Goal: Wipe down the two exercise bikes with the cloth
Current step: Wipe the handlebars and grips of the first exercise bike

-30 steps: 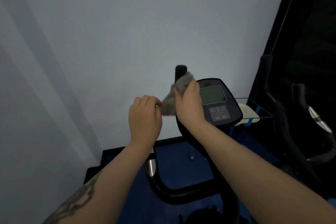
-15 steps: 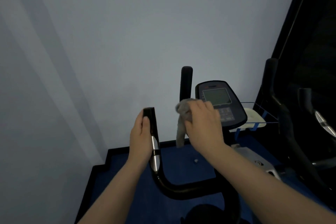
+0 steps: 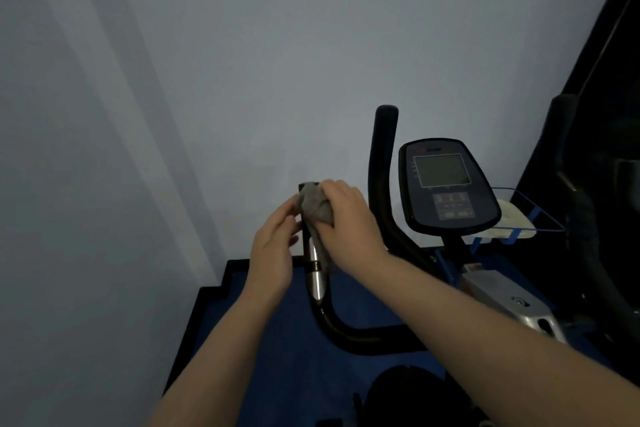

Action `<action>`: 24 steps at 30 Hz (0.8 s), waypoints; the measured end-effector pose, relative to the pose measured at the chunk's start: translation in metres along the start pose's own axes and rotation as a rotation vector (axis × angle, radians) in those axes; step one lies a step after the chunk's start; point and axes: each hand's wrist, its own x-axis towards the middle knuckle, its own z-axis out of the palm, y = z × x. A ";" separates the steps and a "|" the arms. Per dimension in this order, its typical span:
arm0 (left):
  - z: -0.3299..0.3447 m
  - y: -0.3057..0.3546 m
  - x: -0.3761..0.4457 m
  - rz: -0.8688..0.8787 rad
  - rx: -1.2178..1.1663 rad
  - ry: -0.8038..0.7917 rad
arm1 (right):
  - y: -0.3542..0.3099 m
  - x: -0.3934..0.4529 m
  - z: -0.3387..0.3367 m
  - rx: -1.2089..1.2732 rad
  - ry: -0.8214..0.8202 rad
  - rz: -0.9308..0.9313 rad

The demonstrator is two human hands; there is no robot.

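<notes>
Plain grey wall (image 3: 242,45) fills most of the view, with blue floor matting (image 3: 270,340) underneath and the near exercise bike (image 3: 381,340) right below the head camera. So the big change: a second ago the cloth (image 3: 313,208) was up on the right handlebar post (image 3: 384,149) next to the console (image 3: 446,184), half a second ago it was coming away from there, and now it's over on the left handlebar (image 3: 313,274). The right hand (image 3: 349,225) has its grip bunched round the cloth, pressing it against the top of that bar above the chrome section. The left hand (image 3: 273,253), which was wrapped round this same bar a moment back, has let go, fingers fairly straight and just touching the cloth's left edge, like it's steadying it. My read is the right bar's done and this one's just starting. The second bike (image 3: 595,253) at the dark right edge looks untouched, so plenty left. White towel (image 3: 512,222) sits in the blue wire basket (image 3: 540,218) behind the console.
</notes>
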 end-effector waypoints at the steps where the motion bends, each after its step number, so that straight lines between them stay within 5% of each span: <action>1: 0.000 0.000 -0.002 0.019 0.014 -0.003 | 0.000 -0.009 0.005 0.024 -0.037 -0.013; 4: 0.001 -0.001 -0.007 0.066 0.046 -0.009 | 0.014 -0.028 -0.004 0.137 -0.205 0.022; 9: 0.015 -0.003 -0.014 0.094 0.035 0.034 | -0.007 0.001 0.008 0.433 0.150 0.234; 15: 0.008 -0.001 -0.016 0.096 0.055 0.010 | 0.003 -0.012 0.021 0.205 -0.170 0.389; 21: 0.015 0.005 -0.018 0.077 0.005 0.059 | -0.017 0.011 0.029 0.210 -0.056 0.465; 24: 0.014 0.005 -0.019 0.065 0.082 0.058 | -0.010 -0.005 0.008 -0.054 -0.293 0.484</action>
